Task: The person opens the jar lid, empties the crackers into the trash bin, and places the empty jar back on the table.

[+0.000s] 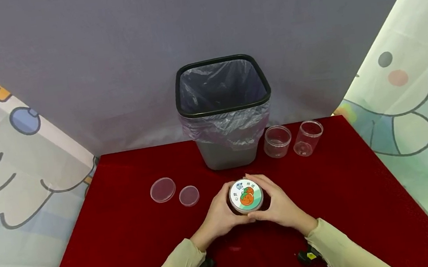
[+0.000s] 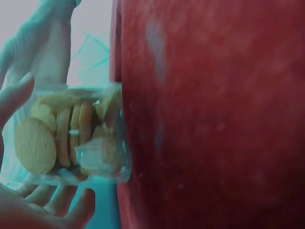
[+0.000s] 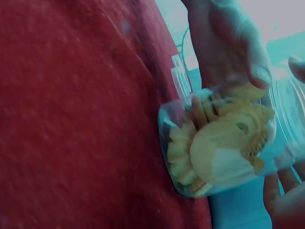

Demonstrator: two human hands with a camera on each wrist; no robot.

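Observation:
A clear plastic jar (image 1: 246, 196) stands upright on the red cloth, topped by a round lid with an orange cartoon fruit printed on it. Round biscuits (image 2: 35, 145) show through its wall in both wrist views. My left hand (image 1: 220, 215) holds the jar from the left side, thumb in front and fingers around the back. From the right, my right hand (image 1: 282, 207) holds the same jar, its thumb close to the left one at the front. In the right wrist view the jar (image 3: 228, 152) lies between both hands.
Two loose clear round lids, a larger one (image 1: 162, 190) and a smaller one (image 1: 189, 196), lie to the left. A grey bin (image 1: 228, 154) with a plastic liner stands behind the jar. Right of it are two uncovered clear jars, one wide (image 1: 277, 144) and one narrower (image 1: 307, 140).

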